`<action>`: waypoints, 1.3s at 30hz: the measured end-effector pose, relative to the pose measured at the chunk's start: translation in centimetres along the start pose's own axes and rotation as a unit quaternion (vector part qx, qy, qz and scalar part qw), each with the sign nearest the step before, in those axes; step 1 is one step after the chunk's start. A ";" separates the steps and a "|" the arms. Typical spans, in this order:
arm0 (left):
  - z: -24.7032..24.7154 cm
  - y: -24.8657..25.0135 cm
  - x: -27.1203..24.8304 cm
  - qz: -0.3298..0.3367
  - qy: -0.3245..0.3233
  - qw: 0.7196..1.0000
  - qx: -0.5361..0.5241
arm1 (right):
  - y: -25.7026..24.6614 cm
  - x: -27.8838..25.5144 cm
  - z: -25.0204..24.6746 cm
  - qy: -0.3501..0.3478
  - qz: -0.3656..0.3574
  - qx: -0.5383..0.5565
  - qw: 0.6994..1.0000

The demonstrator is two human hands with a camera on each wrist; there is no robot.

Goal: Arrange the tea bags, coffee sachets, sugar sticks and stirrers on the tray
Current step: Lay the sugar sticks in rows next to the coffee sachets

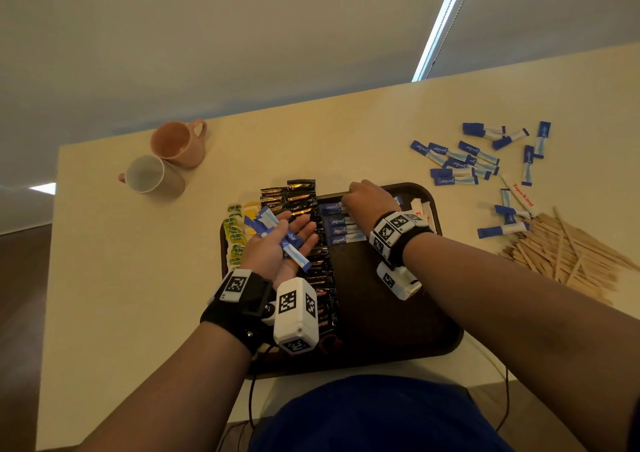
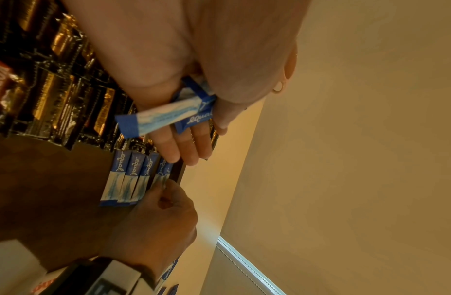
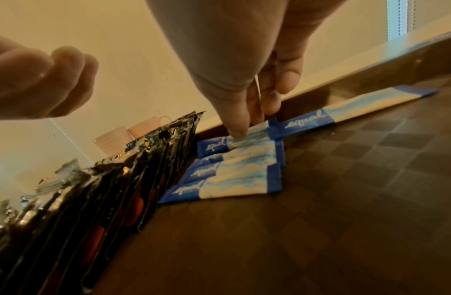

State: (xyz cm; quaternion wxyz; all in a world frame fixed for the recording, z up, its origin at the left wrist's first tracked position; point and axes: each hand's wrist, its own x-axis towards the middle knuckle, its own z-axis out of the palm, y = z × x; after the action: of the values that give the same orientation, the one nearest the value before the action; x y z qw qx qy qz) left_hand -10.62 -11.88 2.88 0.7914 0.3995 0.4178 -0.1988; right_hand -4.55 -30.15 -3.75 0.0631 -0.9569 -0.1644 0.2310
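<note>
Four sugar sticks (image 1: 341, 224) already lie in a short column on the tray (image 1: 388, 327), just right of the coffee sachets (image 1: 317, 268) and toward its far edge. We judge the step in hand to be building that column: our right hand (image 1: 370, 200) is down at the far end of it, fingertips (image 3: 238, 131) pressing a stick flat against the tray floor beside the far rim. Thumb and forefinger are curled around that stick's pale end, so we read this as a pinch on the stick, not yet released.

Our left hand (image 1: 282, 243) hovers palm up over the sachets, fingers almost straight, cradling a loose bundle of spare sticks (image 1: 273, 231); the left wrist view shows the thumb lying across them, so they are held lightly, not clenched.

Tea bags (image 1: 235, 233) sit in a line along the tray's left edge. Many more sticks (image 1: 464, 160) are scattered on the tabletop toward its far right corner, and the stirrers (image 1: 568, 254) lie heaped at the right edge, none on the tray yet.

Next, we think, the right hand must let go, take one stick from the left palm, and lay it parallel, touching its neighbour. Two mugs (image 1: 166, 164) stand near the far left corner.
</note>
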 end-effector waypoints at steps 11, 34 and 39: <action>-0.1 0.0 -0.1 0.006 -0.003 1.000 -0.015 | -0.4 -0.1 -0.1 0.008 -0.028 0.010 1.000; 0.0 -0.3 -0.2 0.003 -0.009 1.000 -0.005 | 3.9 -2.2 0.5 0.055 0.136 0.067 0.987; 0.2 -0.5 -0.4 0.003 -0.002 1.000 -0.001 | 3.7 -2.5 0.8 0.052 0.127 0.066 0.988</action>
State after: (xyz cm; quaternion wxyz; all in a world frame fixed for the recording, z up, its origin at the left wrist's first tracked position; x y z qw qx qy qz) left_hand -11.05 -12.37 3.00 0.7936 0.3993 0.4149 -0.1967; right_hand -5.98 -34.50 -4.15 0.1051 -0.9744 -0.0226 0.1972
